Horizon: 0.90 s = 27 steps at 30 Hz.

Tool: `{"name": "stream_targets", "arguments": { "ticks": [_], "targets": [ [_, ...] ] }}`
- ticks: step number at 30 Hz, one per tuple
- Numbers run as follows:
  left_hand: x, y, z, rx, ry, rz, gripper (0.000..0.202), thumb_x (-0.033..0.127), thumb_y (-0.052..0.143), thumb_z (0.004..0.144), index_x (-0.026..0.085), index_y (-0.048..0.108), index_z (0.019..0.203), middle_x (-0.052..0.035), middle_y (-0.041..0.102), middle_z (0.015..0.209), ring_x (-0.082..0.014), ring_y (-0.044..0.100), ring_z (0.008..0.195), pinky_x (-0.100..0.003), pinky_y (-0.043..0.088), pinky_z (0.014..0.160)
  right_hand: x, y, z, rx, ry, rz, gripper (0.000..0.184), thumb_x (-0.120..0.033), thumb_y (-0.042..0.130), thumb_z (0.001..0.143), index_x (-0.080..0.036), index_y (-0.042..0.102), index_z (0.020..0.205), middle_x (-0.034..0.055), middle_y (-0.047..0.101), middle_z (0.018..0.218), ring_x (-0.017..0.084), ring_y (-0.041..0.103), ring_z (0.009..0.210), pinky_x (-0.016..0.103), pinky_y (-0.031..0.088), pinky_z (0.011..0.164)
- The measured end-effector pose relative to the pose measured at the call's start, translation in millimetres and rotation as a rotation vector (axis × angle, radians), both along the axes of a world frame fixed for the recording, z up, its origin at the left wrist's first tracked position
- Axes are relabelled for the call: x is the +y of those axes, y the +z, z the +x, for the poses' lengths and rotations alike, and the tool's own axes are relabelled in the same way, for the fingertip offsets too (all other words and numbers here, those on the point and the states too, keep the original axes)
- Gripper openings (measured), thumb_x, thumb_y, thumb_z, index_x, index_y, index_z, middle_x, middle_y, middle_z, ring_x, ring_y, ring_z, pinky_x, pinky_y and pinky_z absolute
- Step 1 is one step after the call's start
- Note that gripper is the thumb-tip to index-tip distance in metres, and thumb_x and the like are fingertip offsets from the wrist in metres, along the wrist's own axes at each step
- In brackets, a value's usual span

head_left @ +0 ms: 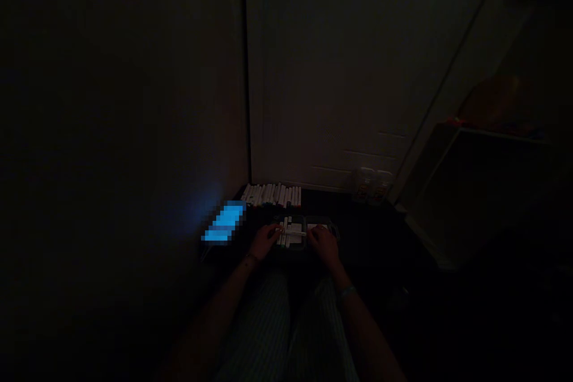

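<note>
In the dim light, a slim white marker (pixel 295 233) lies crosswise between my two hands, above an open clear case (pixel 305 243). Fingers of my left hand (pixel 265 240) pinch its left end. At the other end, my right hand (pixel 324 243) has its fingertips closed on it. Several white markers (pixel 286 240) sit upright in the picture inside the left half of the case. A pale card or sheet (pixel 317 227) shows in the right half, partly behind my right hand. Fine details are lost in the dark.
A row of several white markers (pixel 271 194) lies along the wall at the back. A lit blurred screen (pixel 224 224) leans at the left. Two clear packages (pixel 366 185) stand at the back right on the dark surface (pixel 380 233). A cabinet-like box (pixel 447 191) rises further right.
</note>
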<state>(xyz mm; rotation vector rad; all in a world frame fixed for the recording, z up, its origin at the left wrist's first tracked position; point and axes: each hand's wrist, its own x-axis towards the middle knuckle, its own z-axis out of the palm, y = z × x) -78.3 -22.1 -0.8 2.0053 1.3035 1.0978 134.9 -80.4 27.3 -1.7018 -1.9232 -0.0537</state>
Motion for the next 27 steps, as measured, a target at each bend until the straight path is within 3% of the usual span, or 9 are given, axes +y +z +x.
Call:
{"name": "stream_targets", "arguments": {
  "ticks": [27],
  "targets": [
    [0.3, -0.8, -0.4, -0.022, -0.013, 0.020, 0.036, 0.044, 0.043, 0.075, 0.018, 0.061, 0.092, -0.0040, 0.062, 0.089, -0.0156, 0.054, 0.082, -0.027, 0.041, 0.075, -0.3, 0.5, -0.7, -0.024, -0.009, -0.009, 0.036, -0.038, 0.029, 0.089, -0.020, 0.059, 0.078, 0.0025, 0.057, 0.083, 0.011, 0.052, 0.079, 0.019, 0.033, 0.067]
  ]
}}
